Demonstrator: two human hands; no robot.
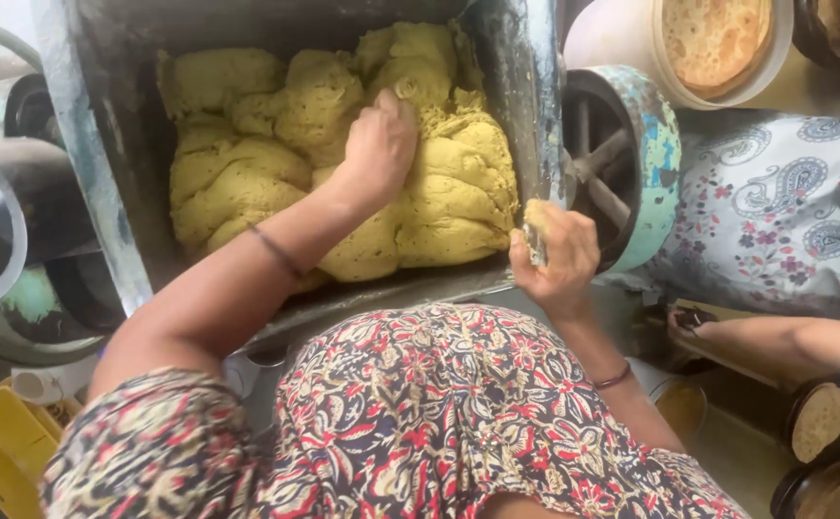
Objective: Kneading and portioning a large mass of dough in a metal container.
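A large mass of yellow dough (247, 163) fills the metal trough (83, 144) of a mixing machine in front of me. My left hand (379, 144) reaches into it, fingers dug into the dough near the upper right of the mass. At the trough's right front corner, my right hand (556, 261) is closed around a small lump of dough (535, 226) held against the metal edge. Both forearms wear thin dark bangles.
A turquoise spoked wheel (622, 163) sits on the machine's right side. A round tub of flatbreads (718, 43) stands at top right. Another person in paisley cloth (785, 211) sits at right, with their forearm (776, 338) stretched toward the machine. A yellow crate (1, 447) lies at bottom left.
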